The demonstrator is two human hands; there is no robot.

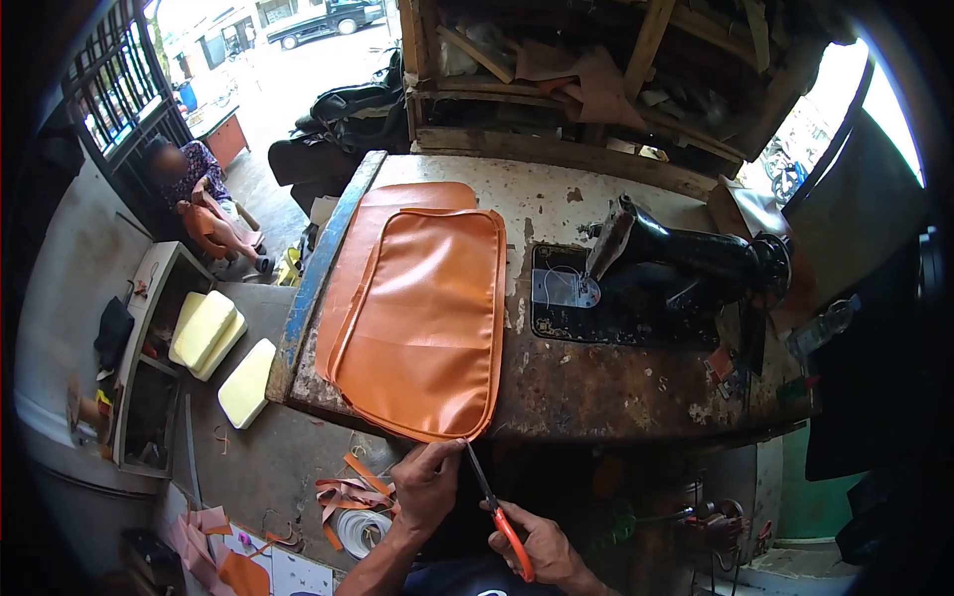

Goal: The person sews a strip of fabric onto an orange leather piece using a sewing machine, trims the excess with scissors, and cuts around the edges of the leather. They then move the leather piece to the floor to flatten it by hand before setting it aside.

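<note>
An orange leatherette cover (422, 313) with piped edges lies flat on the worn sewing table (596, 382), its near corner hanging over the front edge. My left hand (425, 487) pinches that near corner from below. My right hand (542, 541) grips orange-handled scissors (497, 507), whose dark blades point up at the cover's near edge, right beside my left fingers.
A black sewing machine (676, 263) stands on the right of the table. Yellow foam pads (214, 348) lie on the floor at left, with orange scraps (353, 487) below the table. A person (204, 204) sits at far left. Wooden shelving (596, 79) rises behind.
</note>
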